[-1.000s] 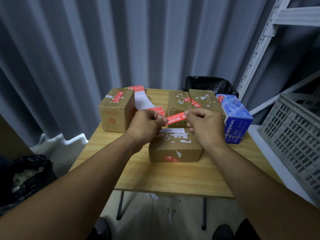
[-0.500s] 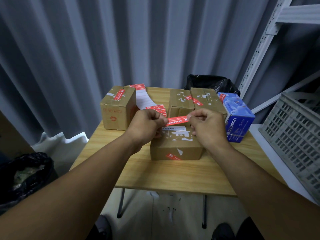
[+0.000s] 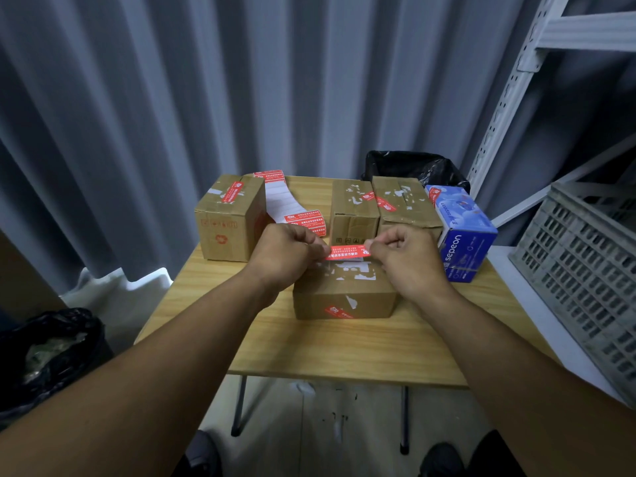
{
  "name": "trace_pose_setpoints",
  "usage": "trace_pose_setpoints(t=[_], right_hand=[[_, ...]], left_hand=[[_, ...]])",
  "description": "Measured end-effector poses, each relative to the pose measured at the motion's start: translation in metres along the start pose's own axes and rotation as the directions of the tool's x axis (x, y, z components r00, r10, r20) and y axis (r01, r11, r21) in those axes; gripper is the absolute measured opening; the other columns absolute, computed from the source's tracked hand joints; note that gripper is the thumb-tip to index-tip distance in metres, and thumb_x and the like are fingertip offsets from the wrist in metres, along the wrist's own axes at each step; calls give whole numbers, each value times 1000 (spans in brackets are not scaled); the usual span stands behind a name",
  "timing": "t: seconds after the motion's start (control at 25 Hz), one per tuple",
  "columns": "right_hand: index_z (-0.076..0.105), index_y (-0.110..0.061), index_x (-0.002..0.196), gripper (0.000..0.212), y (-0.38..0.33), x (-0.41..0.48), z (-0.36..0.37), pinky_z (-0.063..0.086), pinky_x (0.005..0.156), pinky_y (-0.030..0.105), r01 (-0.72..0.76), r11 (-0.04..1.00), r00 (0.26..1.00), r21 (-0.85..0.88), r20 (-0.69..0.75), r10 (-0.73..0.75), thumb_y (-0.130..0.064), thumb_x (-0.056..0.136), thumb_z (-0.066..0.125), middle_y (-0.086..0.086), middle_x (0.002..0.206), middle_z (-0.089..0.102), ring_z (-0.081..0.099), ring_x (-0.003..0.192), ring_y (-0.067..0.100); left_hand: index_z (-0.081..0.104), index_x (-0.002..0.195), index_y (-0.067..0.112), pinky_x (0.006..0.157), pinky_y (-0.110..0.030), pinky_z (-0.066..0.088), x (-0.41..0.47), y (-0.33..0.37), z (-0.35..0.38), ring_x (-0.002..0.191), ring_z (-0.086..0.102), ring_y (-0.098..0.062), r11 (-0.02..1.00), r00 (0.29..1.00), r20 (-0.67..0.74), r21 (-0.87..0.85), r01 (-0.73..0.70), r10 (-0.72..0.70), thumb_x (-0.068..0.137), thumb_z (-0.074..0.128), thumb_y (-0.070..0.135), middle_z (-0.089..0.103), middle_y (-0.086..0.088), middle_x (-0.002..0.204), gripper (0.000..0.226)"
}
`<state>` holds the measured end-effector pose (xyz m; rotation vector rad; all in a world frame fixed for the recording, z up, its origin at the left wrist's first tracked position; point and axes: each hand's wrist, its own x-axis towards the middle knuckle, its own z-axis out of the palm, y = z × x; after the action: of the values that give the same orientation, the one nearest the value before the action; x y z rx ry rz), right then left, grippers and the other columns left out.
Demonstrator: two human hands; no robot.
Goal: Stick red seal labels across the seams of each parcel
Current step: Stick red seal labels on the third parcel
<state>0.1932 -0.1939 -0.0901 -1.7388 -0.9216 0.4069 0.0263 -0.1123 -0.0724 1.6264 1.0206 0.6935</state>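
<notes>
A red seal label (image 3: pixel 347 252) is stretched flat between my two hands just above the top of the near cardboard parcel (image 3: pixel 344 297). My left hand (image 3: pixel 285 256) pinches its left end and my right hand (image 3: pixel 406 259) pinches its right end. The near parcel has white torn paper scraps on top and a red label on its front face. A strip of white backing paper with red labels (image 3: pixel 296 211) runs from the left parcel (image 3: pixel 230 218) toward my left hand. Two parcels (image 3: pixel 378 208) stand side by side at the back, joined by red labels.
A blue box (image 3: pixel 461 232) stands at the right of the wooden table (image 3: pixel 344 349). A grey plastic crate (image 3: pixel 585 270) sits on a white surface to the right, below a metal shelf post. Black bin bags lie behind the table and at lower left.
Both hands have lowered the stretched label closer to the top of the near parcel. The label now lies nearly level.
</notes>
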Motion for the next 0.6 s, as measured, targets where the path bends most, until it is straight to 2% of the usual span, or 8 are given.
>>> trace_pose_setpoints(t=[0.08,0.12,0.32,0.48,0.6], right_hand=[[67,-17,79,13,4,0,0,59,78,45,-9,999,1000,-31,12,9,-24,87,75,2,79,71,69,80,22],[67,-17,78,14,5,-1,1,58,79,45,-11,999,1000,-40,18,12,-24,87,75,1,80,71,69,82,21],[67,-16,75,15,11,-3,7,54,71,36,-37,998,999,-52,10,38,-22,87,74,-2,76,69,66,78,21],[67,-18,77,14,17,0,8,60,78,43,-62,998,998,-18,16,62,-24,87,74,2,81,72,70,83,23],[68,-19,77,14,20,-1,10,60,76,40,-53,998,999,-40,10,54,-25,88,74,0,83,71,70,84,20]], left_hand=[[75,77,8,76,-33,57,2,0,0,86,68,-20,1000,1000,-6,17,12,-12,90,70,9,74,-8,81,14],[75,76,9,78,-34,57,2,0,1,87,68,-21,999,1000,-9,40,17,-17,90,69,9,74,-9,82,16],[75,78,12,73,-32,50,5,0,4,91,64,-18,982,999,-2,182,47,-47,92,68,14,72,-6,89,16],[75,82,10,71,-32,51,7,1,5,88,65,-19,972,998,-1,229,54,-55,93,66,16,72,-7,89,15],[73,87,9,71,-32,50,7,0,6,89,65,-19,967,999,3,250,44,-46,94,65,16,71,-7,91,13]])
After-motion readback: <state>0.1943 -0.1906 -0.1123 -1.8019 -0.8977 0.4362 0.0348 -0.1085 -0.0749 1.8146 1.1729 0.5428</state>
